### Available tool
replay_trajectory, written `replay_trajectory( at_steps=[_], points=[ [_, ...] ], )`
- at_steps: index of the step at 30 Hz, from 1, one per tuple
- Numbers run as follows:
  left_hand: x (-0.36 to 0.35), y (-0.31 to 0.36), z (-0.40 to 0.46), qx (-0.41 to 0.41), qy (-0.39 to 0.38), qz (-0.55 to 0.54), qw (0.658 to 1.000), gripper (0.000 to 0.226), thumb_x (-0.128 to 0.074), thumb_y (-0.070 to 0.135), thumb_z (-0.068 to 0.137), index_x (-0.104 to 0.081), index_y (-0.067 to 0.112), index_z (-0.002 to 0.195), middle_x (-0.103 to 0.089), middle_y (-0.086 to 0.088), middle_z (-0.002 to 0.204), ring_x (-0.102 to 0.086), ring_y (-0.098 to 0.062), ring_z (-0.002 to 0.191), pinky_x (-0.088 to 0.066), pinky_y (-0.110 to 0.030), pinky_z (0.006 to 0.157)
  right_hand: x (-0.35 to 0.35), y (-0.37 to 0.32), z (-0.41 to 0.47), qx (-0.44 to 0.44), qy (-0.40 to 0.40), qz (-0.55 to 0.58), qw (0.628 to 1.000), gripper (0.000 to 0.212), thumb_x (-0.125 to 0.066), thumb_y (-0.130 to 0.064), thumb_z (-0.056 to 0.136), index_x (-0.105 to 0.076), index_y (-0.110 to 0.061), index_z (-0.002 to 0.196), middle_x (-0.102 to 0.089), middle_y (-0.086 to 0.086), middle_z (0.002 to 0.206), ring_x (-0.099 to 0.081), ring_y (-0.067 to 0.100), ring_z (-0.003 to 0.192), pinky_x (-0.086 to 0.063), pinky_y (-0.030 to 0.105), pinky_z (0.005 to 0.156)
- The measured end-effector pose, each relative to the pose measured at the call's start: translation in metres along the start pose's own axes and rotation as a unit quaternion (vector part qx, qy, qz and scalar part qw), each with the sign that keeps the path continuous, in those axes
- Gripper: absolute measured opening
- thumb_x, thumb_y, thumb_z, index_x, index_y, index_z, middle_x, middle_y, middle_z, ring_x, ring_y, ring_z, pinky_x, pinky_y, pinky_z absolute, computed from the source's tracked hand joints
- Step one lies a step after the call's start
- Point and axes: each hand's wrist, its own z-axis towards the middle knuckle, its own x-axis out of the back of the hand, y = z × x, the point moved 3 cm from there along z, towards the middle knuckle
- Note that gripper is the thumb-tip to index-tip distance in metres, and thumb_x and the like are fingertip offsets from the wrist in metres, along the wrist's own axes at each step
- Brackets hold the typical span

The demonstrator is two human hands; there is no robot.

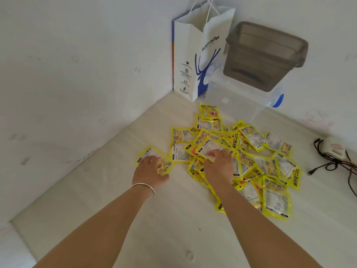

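Print on packets (278, 200) too small.

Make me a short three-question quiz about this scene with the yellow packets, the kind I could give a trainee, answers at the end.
1. True or false: the right hand rests on the pile of flat yellow printed packets lying on the pale wood-grain surface.
2. The grey translucent plastic bin sits on: A) the pile, B) the clear plastic box with a blue latch, C) the bare surface.
3. Which hand wears the thin silver bangle, and what does it grip?
Key: 1 true. 2 B. 3 the left hand; a single yellow packet at the pile's left edge.
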Motion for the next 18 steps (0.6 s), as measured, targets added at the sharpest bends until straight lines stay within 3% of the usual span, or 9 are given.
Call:
replay_trajectory(
  at_steps=[5, 11, 15, 18],
  points=[
    [-0.014, -0.001, 0.021, -0.010, -0.019, 0.129, 0.991, 0.075, -0.061, 0.054, 0.075, -0.031, 0.027, 0.139, -0.010, -0.012, 0.156, -0.007, -0.031, 0.145, -0.013, -0.038, 0.119, -0.011, 0.000, 0.019, 0.030, 0.016, -0.132, 0.991, 0.056, -0.063, -0.043, 0.080, -0.046, -0.026, 0.131, -0.036, 0.001, 0.140, -0.027, 0.024, 0.131, -0.029, 0.038, 0.108],
    [-0.019, 0.000, 0.025, -0.018, 0.006, 0.200, 0.980, 0.074, -0.054, 0.050, 0.080, -0.023, 0.022, 0.142, -0.013, -0.017, 0.155, -0.018, -0.036, 0.141, -0.024, -0.042, 0.113, -0.030, 0.009, 0.035, -0.001, -0.050, -0.222, 0.974, 0.086, -0.058, -0.060, 0.077, -0.022, -0.026, 0.146, -0.014, 0.008, 0.156, -0.008, 0.029, 0.144, -0.013, 0.043, 0.118],
    [-0.014, -0.003, 0.029, -0.039, 0.010, 0.211, 0.977, 0.064, -0.048, 0.027, 0.086, -0.021, 0.018, 0.144, -0.019, -0.014, 0.153, -0.025, -0.034, 0.138, -0.033, -0.040, 0.108, -0.034, 0.010, 0.039, -0.003, -0.042, -0.231, 0.972, 0.081, -0.057, -0.058, 0.079, -0.022, -0.026, 0.146, -0.020, 0.009, 0.154, -0.014, 0.029, 0.143, -0.015, 0.042, 0.116],
    [-0.007, -0.008, 0.032, -0.056, 0.031, 0.209, 0.976, 0.058, -0.045, 0.015, 0.088, -0.025, 0.020, 0.142, -0.027, -0.003, 0.151, -0.032, -0.026, 0.134, -0.045, -0.036, 0.093, -0.030, 0.010, 0.042, 0.012, -0.016, -0.220, 0.975, 0.065, -0.058, -0.049, 0.084, -0.032, -0.025, 0.140, -0.034, 0.006, 0.144, -0.028, 0.029, 0.134, -0.026, 0.041, 0.112]
  ],
)
